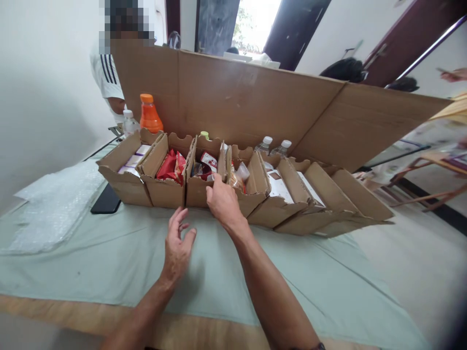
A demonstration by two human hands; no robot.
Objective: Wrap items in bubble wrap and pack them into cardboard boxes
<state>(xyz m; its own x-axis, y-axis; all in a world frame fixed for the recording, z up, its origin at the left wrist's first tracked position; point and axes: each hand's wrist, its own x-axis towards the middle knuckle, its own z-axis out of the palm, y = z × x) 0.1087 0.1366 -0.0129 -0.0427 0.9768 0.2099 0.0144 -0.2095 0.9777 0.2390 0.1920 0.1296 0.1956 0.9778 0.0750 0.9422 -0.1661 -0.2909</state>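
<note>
Right hand (223, 203) grips a cardboard box (196, 195) wall, fingertips seemingly hidden inside; left hand (177, 248) hovers open, empty.

I ran a single head cam: it looked forward and down from the near table (109, 272) edge, close, facing the far box row (164, 192).

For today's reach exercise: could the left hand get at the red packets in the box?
Probably yes: the left hand is open and empty, close before the open-topped box, and nothing covers the red packets.
</note>
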